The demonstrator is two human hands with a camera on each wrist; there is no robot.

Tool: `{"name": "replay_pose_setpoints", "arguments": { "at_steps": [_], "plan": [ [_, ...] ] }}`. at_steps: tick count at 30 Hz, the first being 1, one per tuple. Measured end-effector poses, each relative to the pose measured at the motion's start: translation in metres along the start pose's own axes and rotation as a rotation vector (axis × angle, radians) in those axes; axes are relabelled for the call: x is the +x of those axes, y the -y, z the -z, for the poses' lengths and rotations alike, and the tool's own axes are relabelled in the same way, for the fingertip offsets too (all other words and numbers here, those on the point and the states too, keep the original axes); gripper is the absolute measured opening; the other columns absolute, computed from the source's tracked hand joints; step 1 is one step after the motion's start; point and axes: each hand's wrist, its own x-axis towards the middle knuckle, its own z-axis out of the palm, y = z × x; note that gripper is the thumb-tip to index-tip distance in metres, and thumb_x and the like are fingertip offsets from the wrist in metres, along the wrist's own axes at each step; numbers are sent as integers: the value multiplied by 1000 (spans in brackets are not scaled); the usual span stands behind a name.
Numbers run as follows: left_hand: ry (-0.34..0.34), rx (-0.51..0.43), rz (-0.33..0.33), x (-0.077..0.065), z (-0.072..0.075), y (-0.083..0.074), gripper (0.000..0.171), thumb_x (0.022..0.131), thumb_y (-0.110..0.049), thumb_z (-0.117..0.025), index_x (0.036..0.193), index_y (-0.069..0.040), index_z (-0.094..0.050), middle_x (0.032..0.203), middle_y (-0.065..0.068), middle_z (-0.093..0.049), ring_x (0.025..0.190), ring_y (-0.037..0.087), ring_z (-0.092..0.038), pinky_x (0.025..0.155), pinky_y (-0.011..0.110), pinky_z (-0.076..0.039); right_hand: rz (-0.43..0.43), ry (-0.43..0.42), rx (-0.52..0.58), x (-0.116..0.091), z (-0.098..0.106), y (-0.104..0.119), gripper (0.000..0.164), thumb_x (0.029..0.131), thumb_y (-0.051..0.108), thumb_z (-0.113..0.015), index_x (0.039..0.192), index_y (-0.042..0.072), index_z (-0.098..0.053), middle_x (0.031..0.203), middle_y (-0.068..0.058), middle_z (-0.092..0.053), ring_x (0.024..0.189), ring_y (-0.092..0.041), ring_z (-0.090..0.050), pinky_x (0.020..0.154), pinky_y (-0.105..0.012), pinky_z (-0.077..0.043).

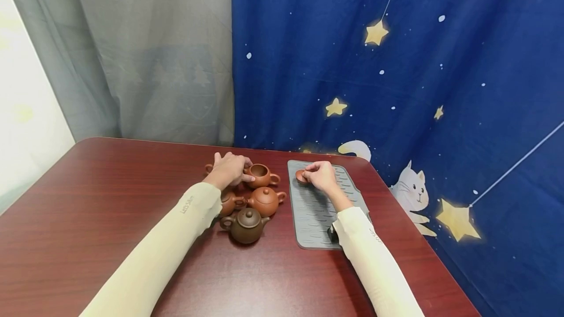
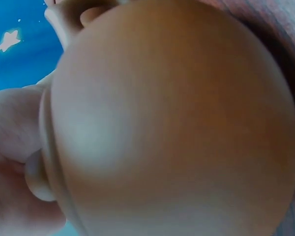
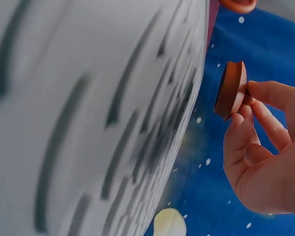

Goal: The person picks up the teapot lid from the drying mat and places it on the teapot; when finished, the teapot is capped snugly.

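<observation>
In the head view my right hand (image 1: 321, 176) is over the grey ridged mat (image 1: 308, 219). It pinches a small reddish-brown teapot lid (image 3: 232, 89) by the knob; the right wrist view shows the lid tilted on edge, clear of the mat. My left hand (image 1: 229, 168) grips a lidless clay teapot (image 1: 260, 176) at its left side, thumb and forefinger about the spout end. A rounded lidded teapot (image 2: 177, 118) fills the left wrist view and hides most of that hand.
A lidded reddish teapot (image 1: 264, 201) and a dark brown teapot (image 1: 246, 226) stand nearer me. Another teapot (image 1: 227, 203) is partly behind the left sleeve, and a handle (image 1: 208, 168) shows beyond the left hand. A small black object (image 1: 332, 234) lies on the mat by the right sleeve.
</observation>
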Motion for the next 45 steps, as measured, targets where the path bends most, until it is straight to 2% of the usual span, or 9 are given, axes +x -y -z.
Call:
{"name": "replay_pose_setpoints", "arguments": {
  "at_steps": [3,9,20,31,45],
  "plan": [
    [-7,2,-11,-3,2,-1,56,87,-50,-72,132,-17,-64,124,3,-67,115,33,-49,96,55,-24,23,15,33,-1,-4,9,10,79,12,-79,87,6,-78,84,-6,-74,79,-19,-66,66,-29,-50],
    [-18,4,-28,-6,4,-2,53,87,-48,-73,130,-18,-65,121,3,-68,112,33,-50,96,56,-26,48,20,31,-4,-14,25,8,78,14,-81,84,9,-78,80,-3,-74,76,-18,-65,64,-28,-50],
    [-2,-2,-16,-5,2,-1,53,88,-47,-73,132,-18,-64,122,4,-68,115,33,-49,98,56,-24,151,5,-5,-6,-29,47,11,78,20,-84,82,11,-78,77,0,-73,74,-14,-65,71,-30,-49],
    [-17,13,-26,-4,2,-2,52,87,-46,-73,130,-18,-64,120,3,-69,112,34,-50,96,56,-25,160,28,18,-7,-40,67,10,80,20,-83,83,12,-78,75,3,-71,73,-15,-63,68,-30,-48],
    [-9,12,-23,-5,2,-3,51,88,-46,-72,130,-18,-65,122,4,-68,112,34,-49,96,56,-24,201,83,30,-8,-51,84,9,83,16,-81,88,10,-78,79,1,-74,76,-14,-66,70,-30,-50]
  ]
}}
